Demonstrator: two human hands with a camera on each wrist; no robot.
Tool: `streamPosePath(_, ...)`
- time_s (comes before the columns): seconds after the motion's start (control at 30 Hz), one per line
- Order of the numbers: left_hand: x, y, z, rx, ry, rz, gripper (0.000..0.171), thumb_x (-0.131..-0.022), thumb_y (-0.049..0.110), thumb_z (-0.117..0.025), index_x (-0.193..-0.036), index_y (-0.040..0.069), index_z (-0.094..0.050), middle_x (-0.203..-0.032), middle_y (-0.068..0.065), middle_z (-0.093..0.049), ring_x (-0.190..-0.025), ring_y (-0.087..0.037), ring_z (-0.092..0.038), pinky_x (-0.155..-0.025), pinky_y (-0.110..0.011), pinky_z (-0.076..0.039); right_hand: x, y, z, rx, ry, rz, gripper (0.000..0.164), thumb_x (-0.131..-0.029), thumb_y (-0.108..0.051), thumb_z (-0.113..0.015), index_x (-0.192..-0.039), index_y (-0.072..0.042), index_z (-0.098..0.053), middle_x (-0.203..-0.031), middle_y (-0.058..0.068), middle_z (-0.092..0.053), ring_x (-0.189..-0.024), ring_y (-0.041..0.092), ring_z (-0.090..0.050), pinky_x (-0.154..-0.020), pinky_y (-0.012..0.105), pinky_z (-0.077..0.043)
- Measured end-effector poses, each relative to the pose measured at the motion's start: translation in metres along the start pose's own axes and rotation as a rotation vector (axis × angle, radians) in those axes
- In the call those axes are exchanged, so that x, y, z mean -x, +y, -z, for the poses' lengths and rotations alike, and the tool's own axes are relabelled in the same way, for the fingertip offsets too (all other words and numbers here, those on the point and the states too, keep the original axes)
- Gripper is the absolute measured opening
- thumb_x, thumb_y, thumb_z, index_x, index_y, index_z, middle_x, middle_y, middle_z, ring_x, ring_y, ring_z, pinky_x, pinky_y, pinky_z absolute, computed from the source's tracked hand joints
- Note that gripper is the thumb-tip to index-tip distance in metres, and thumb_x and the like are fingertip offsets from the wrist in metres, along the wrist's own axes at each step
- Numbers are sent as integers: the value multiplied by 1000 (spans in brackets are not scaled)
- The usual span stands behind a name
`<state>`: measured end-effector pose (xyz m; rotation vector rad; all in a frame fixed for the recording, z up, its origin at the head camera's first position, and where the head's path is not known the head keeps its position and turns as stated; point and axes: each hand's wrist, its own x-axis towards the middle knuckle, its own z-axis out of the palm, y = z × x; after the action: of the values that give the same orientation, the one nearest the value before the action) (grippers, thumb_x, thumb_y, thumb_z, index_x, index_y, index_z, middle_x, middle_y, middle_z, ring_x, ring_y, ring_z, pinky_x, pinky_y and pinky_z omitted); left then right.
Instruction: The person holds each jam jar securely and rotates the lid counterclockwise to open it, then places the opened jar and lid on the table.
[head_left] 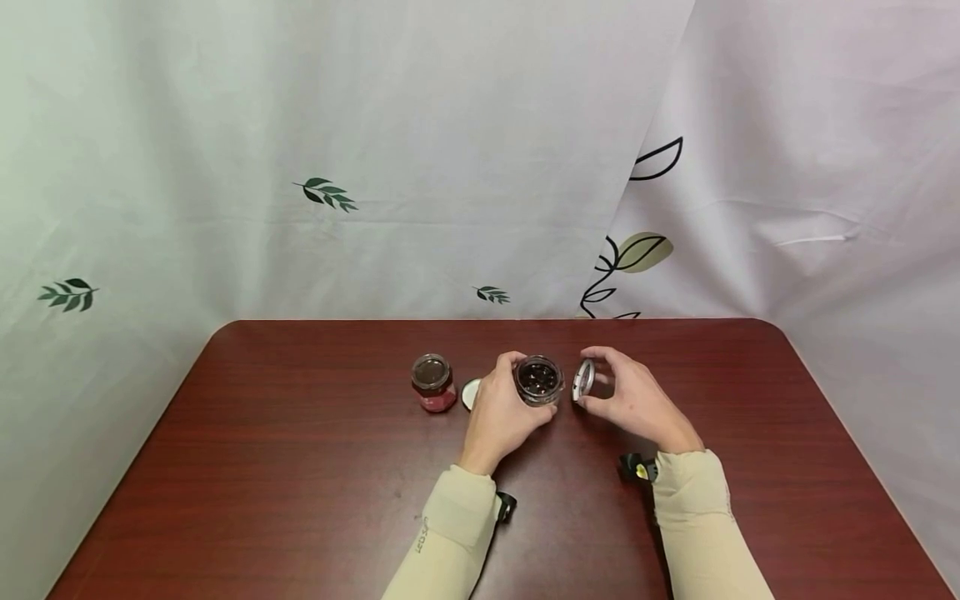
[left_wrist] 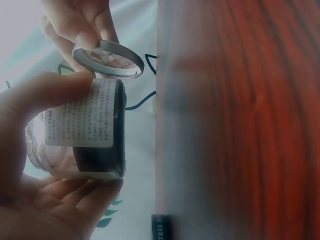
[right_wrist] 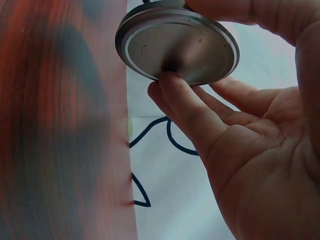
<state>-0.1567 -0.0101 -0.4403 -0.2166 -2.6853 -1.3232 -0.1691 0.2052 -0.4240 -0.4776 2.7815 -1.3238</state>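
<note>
My left hand (head_left: pixel 504 410) grips an uncapped glass jar (head_left: pixel 551 398) of dark contents round its side, thumb and fingers on opposite sides. A printed white label (left_wrist: pixel 85 120) shows on that jar in the left wrist view. To its right, my right hand (head_left: pixel 633 398) pinches a round metal lid (head_left: pixel 583 380) between thumb and fingers, tilted on edge and apart from the jar. Its silvery outer face is toward the right wrist camera, with fingertips (right_wrist: pixel 172 82) at the rim.
A second jar (head_left: pixel 433 385) with a red label stands left of my left hand. Between them a white lid (head_left: pixel 470 392) lies on the brown wooden table (head_left: pixel 300 467), partly hidden by the hand. A patterned white curtain (head_left: pixel 420 150) hangs behind the table's far edge.
</note>
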Motion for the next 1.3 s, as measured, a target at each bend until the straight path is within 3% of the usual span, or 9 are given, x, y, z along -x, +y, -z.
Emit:
streamPosePath(0.8, -2, 2, -8, 35, -49, 54, 74, -64, 19, -92, -126, 9, -53, -112, -9, -69, -105, -23, -66, -94, -39, -49, -1, 4, -1, -15, -49, -32, 63, -78, -2, -79, -135, 5, -53, -126, 19, -63, -107, 30, -69, -91, 44, -53)
streamPosePath(1.3, -5, 4, -10, 9, -74, 52, 75, -65, 18, -92, -128, 7, -53, -112, -10, -69, -105, -23, -65, -94, -38, -49, -1, 8, -1, 12, -75, -28, 64, -77, -3, -79, -135, 6, -54, -124, 18, -64, -105, 25, -69, -88, 41, -53)
